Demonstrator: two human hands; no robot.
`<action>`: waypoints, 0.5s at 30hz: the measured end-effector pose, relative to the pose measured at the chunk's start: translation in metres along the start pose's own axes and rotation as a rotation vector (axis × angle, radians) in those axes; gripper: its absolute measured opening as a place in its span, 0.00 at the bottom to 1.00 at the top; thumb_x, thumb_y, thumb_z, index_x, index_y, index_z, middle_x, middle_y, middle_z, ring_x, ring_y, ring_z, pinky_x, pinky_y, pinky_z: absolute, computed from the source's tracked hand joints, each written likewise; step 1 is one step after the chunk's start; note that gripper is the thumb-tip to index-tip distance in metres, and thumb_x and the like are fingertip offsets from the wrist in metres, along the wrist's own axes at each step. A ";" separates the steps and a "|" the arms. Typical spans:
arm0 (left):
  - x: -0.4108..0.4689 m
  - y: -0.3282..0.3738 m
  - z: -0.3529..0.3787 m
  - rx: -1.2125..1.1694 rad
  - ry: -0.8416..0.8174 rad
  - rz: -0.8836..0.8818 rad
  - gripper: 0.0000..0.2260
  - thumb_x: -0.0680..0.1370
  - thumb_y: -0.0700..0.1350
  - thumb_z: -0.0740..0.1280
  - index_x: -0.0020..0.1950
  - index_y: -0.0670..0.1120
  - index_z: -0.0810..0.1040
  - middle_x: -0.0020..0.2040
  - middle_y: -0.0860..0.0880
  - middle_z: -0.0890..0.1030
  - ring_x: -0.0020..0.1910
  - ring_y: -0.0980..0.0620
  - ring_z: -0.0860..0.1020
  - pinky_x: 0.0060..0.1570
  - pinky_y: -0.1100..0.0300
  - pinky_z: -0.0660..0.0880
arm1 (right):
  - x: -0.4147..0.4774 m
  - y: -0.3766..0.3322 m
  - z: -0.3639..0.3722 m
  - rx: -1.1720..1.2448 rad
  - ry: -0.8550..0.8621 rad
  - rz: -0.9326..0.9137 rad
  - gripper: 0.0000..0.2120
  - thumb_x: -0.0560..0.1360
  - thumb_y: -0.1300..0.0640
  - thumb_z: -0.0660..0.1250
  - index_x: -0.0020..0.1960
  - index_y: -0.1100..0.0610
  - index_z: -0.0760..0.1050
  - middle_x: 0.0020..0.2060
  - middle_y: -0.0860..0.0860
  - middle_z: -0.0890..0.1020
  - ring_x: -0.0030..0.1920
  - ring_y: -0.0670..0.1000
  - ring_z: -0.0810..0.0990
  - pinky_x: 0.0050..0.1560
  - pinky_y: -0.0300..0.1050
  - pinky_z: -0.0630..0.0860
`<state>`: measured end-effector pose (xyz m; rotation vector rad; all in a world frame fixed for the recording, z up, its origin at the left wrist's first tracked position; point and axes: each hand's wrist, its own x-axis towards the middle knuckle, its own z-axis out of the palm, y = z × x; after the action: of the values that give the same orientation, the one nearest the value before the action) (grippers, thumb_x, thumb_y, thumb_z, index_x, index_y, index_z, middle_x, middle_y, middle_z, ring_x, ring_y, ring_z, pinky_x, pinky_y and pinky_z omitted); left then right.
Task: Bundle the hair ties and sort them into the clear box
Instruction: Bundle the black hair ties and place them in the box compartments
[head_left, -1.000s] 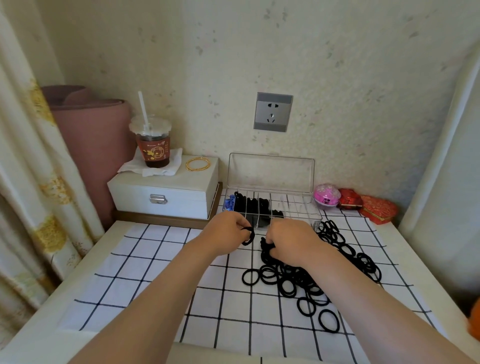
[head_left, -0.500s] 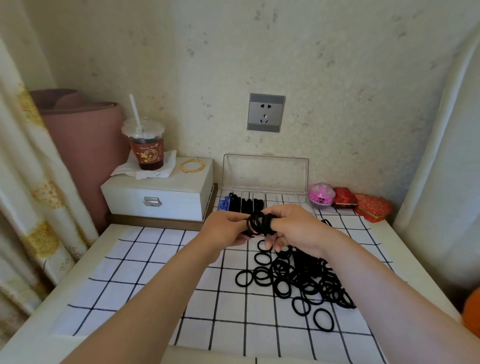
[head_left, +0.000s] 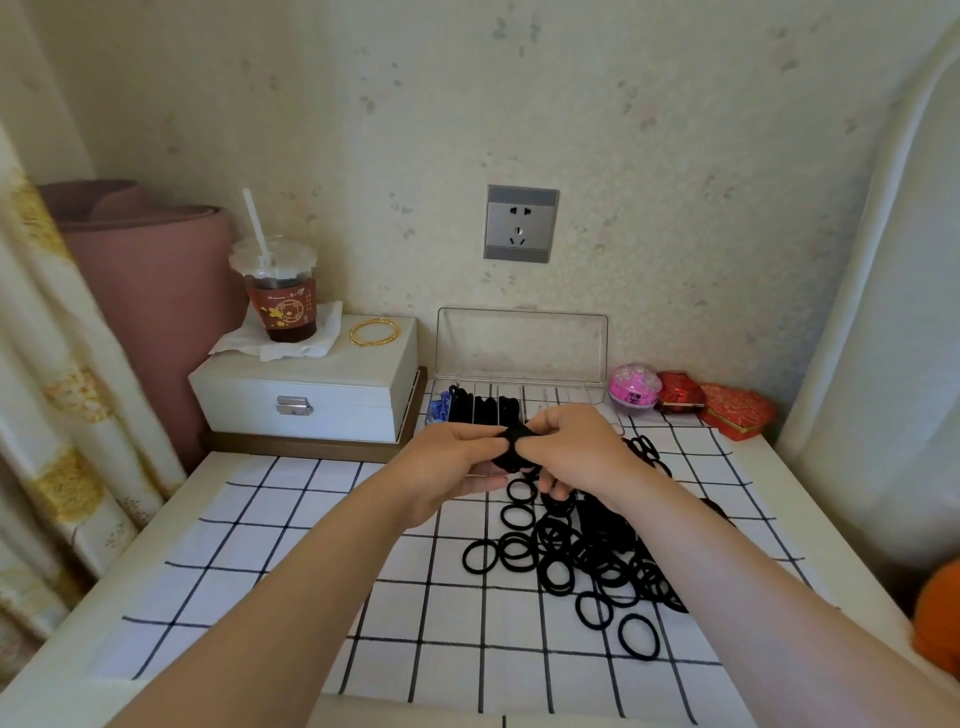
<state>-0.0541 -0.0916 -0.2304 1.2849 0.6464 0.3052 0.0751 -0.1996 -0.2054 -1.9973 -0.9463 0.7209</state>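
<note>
A bundle (head_left: 511, 448) of black ties is pinched between the curled fingers of the left hand (head_left: 451, 466) and the right hand (head_left: 576, 450). Loose ties (head_left: 597, 564) are piled toward the table's (head_left: 779, 483) right edge. The box (head_left: 519, 343) stands open at the far edge.

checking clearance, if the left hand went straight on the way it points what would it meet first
The left hand would probably meet the right hand, just across the bundle of hair ties both grip.

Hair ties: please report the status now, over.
Black bundle gripped by left hand and right hand, above the cloth. Behind them the clear box, open, left compartments filled. Loose ties beneath; nothing blocks the box.
</note>
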 end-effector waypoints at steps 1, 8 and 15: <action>-0.001 0.001 0.001 -0.009 -0.009 -0.002 0.12 0.79 0.39 0.67 0.62 0.40 0.80 0.54 0.41 0.84 0.47 0.51 0.82 0.47 0.59 0.81 | 0.001 0.000 0.000 -0.023 0.006 0.002 0.05 0.73 0.57 0.67 0.48 0.53 0.80 0.29 0.55 0.83 0.24 0.51 0.77 0.28 0.43 0.75; -0.006 0.001 0.002 0.075 -0.121 0.091 0.13 0.78 0.41 0.69 0.62 0.46 0.81 0.57 0.48 0.84 0.53 0.54 0.82 0.54 0.60 0.79 | 0.001 0.001 0.000 0.032 -0.064 -0.009 0.08 0.75 0.55 0.69 0.53 0.53 0.76 0.43 0.62 0.86 0.31 0.54 0.80 0.30 0.45 0.77; -0.009 0.002 0.002 0.207 -0.087 0.161 0.12 0.80 0.39 0.66 0.62 0.46 0.81 0.55 0.47 0.85 0.54 0.52 0.83 0.55 0.58 0.80 | 0.000 0.007 -0.009 0.260 -0.247 0.047 0.11 0.76 0.63 0.68 0.58 0.57 0.77 0.47 0.62 0.83 0.35 0.54 0.80 0.37 0.48 0.79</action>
<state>-0.0596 -0.0973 -0.2256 1.5440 0.5110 0.3187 0.0842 -0.2061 -0.2062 -1.7342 -0.8968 1.0787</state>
